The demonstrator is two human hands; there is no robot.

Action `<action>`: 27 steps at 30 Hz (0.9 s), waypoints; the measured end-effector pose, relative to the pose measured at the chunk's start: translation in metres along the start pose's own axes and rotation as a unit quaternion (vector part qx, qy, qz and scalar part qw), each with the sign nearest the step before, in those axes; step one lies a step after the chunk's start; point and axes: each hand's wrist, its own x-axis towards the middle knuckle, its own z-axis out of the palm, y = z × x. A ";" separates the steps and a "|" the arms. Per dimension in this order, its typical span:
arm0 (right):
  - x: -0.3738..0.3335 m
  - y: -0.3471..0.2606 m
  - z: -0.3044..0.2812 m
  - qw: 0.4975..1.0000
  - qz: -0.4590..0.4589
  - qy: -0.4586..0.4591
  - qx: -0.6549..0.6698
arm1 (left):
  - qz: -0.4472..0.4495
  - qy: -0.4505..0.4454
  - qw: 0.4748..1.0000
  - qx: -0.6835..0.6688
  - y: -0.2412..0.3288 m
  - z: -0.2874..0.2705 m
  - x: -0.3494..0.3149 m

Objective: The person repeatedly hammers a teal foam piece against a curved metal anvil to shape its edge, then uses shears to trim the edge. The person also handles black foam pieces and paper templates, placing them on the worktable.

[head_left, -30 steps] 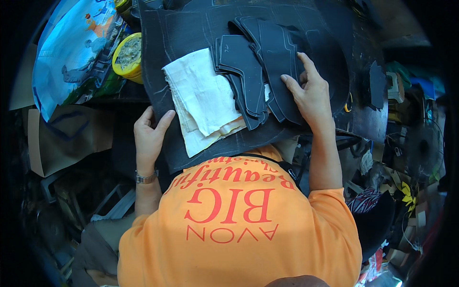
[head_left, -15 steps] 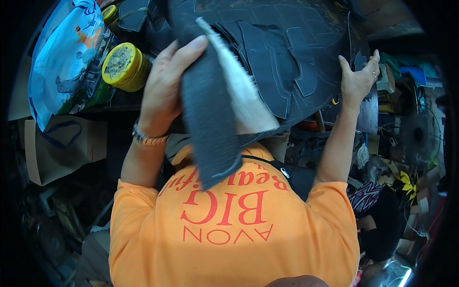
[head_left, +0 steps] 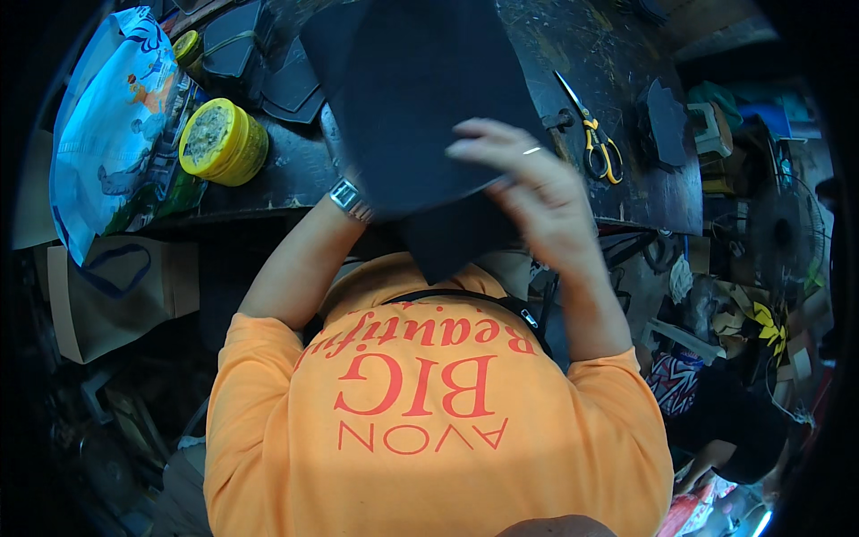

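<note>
In the head view, a black sheet is held up between the near edge of the table and its far part, hiding much of what lies behind. A darker flap hangs under the sheet's lower edge, its pointed corner toward the orange shirt. The hands are apart. The left wrist, with a watch, meets the sheet's lower left edge; the left hand is largely hidden behind it, so I cannot tell how it grips. The right hand, ring on one finger, has its bent fingers over the sheet's lower right part; it is blurred, and I cannot tell whether it pinches the edge. Right of the sheet lie scissors with yellow and black handles, blades pointing away from the person, and farther right a black piece. Left of the sheet are black cutouts, a banded stack, a yellow jar, a smaller jar and, farthest left of these, a blue bag. A box stands below and left of the sheet, a fan well to its right
</note>
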 end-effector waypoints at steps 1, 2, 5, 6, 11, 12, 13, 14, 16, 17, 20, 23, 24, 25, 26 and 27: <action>0.003 0.000 0.020 0.999 -0.039 -0.026 -0.011 | -0.083 0.004 0.995 -0.057 -0.001 -0.010 -0.010; 0.004 0.001 0.030 0.994 -0.058 -0.062 -0.067 | -0.148 0.019 0.981 -0.126 -0.001 -0.021 -0.021; 0.000 0.011 0.048 0.984 -0.094 -0.064 -0.135 | -0.241 0.081 0.951 -0.174 -0.005 -0.051 -0.053; -0.002 0.015 0.051 0.980 -0.099 -0.061 -0.159 | -0.241 0.101 0.953 -0.151 -0.006 -0.059 -0.062; -0.012 0.026 0.054 0.962 -0.111 -0.094 -0.233 | -0.013 0.216 0.952 0.217 0.008 -0.070 -0.088; -0.012 0.026 0.054 0.961 -0.112 -0.094 -0.234 | 0.073 0.241 0.916 0.313 0.015 -0.068 -0.091; -0.012 0.026 0.054 0.960 -0.117 -0.094 -0.236 | 0.084 0.312 0.911 0.257 0.023 -0.066 -0.091; -0.011 0.026 0.054 0.958 -0.121 -0.093 -0.242 | 0.110 0.377 0.897 0.204 0.032 -0.064 -0.092; -0.009 0.025 0.054 0.955 -0.127 -0.093 -0.251 | 0.150 0.461 0.864 0.134 0.052 -0.056 -0.093; -0.008 0.024 0.055 0.954 -0.130 -0.095 -0.254 | 0.226 0.413 0.857 0.209 0.062 -0.051 -0.094; -0.005 0.020 0.055 0.949 -0.139 -0.101 -0.264 | 0.248 0.305 0.797 0.458 0.081 -0.034 -0.087; -0.004 0.014 0.047 0.950 -0.147 -0.099 -0.258 | 0.163 0.175 0.822 0.516 0.062 -0.016 -0.059; -0.004 0.012 0.043 0.947 -0.145 -0.115 -0.261 | 0.102 0.143 0.825 0.537 0.050 -0.010 -0.052; -0.003 0.012 0.034 0.952 -0.157 -0.105 -0.241 | 0.079 0.136 0.804 0.573 0.037 -0.006 -0.047; -0.002 0.013 0.022 0.960 -0.142 -0.096 -0.221 | 0.024 0.122 0.781 0.612 0.026 -0.003 -0.045; 0.000 0.015 0.012 0.967 -0.116 -0.029 -0.224 | 0.004 0.123 0.789 0.603 0.018 -0.006 -0.047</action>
